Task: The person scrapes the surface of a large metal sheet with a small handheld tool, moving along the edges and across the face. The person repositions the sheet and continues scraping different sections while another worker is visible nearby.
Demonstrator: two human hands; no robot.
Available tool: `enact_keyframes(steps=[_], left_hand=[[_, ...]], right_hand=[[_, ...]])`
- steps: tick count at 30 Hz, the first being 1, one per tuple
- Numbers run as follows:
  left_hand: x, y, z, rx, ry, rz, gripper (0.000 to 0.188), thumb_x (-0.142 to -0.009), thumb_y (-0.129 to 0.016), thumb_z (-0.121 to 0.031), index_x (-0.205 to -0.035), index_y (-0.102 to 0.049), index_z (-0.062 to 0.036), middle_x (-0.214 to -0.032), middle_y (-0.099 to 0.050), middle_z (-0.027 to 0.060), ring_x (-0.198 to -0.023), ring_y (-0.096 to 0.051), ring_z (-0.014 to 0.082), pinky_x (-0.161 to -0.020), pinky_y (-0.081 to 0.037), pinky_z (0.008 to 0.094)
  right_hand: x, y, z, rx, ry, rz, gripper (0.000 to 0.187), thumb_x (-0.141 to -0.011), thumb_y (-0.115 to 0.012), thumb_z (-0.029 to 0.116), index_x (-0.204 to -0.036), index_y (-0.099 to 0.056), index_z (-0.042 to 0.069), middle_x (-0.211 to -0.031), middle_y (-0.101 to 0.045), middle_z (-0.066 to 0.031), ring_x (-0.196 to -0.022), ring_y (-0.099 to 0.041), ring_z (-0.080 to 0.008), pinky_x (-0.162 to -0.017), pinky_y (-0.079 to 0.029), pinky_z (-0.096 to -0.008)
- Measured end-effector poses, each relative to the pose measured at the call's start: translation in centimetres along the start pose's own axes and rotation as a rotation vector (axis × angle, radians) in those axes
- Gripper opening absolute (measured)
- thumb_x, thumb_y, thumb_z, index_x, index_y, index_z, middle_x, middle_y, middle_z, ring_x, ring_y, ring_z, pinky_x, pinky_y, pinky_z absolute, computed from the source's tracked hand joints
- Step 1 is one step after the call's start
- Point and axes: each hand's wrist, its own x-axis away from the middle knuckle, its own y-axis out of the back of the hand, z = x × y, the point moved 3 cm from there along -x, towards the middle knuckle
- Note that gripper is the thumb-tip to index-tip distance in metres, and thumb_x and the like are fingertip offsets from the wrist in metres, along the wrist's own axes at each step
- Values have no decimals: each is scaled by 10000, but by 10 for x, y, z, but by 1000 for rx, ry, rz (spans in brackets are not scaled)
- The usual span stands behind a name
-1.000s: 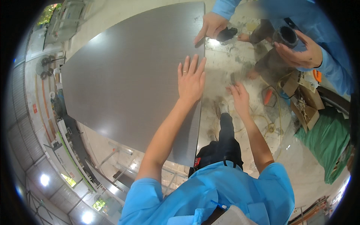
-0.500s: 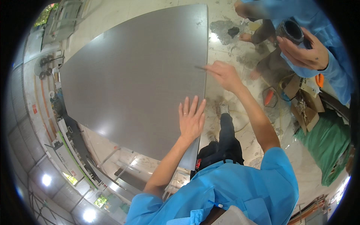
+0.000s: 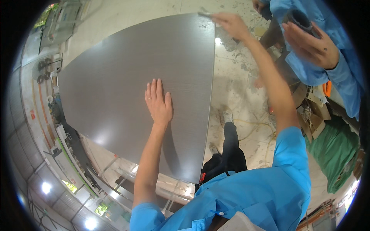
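Note:
A large flat grey panel (image 3: pixel 127 69), curved along its far left side and straight on its right, stretches out in front of me. My left hand (image 3: pixel 158 104) lies flat on its middle with the fingers extended. Far out at the panel's top right corner, my right hand (image 3: pixel 232 27) is closed round a thin dark hand tool (image 3: pixel 204 15). The tip of that tool is over the corner, and a dark end pokes out below my palm. Motion blur hides its exact kind.
At the right, a co-worker in blue holds a dark cup-shaped object (image 3: pixel 298 20). Below lie an orange-handled item (image 3: pixel 327 88), an opened cardboard box (image 3: pixel 314 119) and green cloth (image 3: pixel 331 146). A yellow hose (image 3: pixel 256 123) curves across the floor beside my legs.
My left hand has slid from the panel's right edge up and left toward its middle. My right hand has moved forward along the right edge to the far corner, carrying the tool.

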Motion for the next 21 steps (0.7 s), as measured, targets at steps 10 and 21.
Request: enact_keyframes(steps=[10, 21], left_hand=[[-1, 0, 0, 31, 21, 9, 634, -1086, -491, -335, -1648, -441, -46, -1703, -426, 195, -1628, -264, 420, -1318, -195, 597], [-1, -2, 2, 15, -16, -20, 631, -1082, -512, -332, -1640, -452, -45, -1690, -440, 197, -1609, -298, 425, -1301, -218, 611]], right_hand=[[63, 0, 69, 141, 114, 502, 255, -1072, -674, 255, -1283, -809, 205, -1077, -815, -42, -937, -759, -214, -849, -589, -358], [-11, 28, 1, 89, -25, -70, 319, -1064, -696, 288, -1336, -767, 137, -1188, -802, -90, -968, -745, -248, -884, -567, -341]])
